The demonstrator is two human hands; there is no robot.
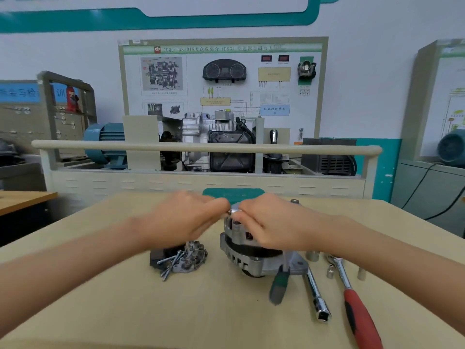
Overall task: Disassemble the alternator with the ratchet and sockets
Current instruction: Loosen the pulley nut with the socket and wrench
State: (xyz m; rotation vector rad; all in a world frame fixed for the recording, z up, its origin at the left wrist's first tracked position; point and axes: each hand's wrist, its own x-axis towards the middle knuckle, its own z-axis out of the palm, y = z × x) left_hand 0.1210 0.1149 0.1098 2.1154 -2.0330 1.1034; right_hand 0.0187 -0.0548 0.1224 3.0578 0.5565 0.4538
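The alternator [251, 250] stands on end near the middle of the table [75, 311], so its top faces both hands: the left hand [183, 217] and right hand [261, 222] meet over it, fingertips pinching a small shiny metal part [233, 211], probably loosening it by hand. Removed bolts [171, 264] and a removed plate [191, 258] lie grouped just left, while the red-handled ratchet [357, 306], extension bar [315, 295] and sockets [330, 271] wait at the near right within reach
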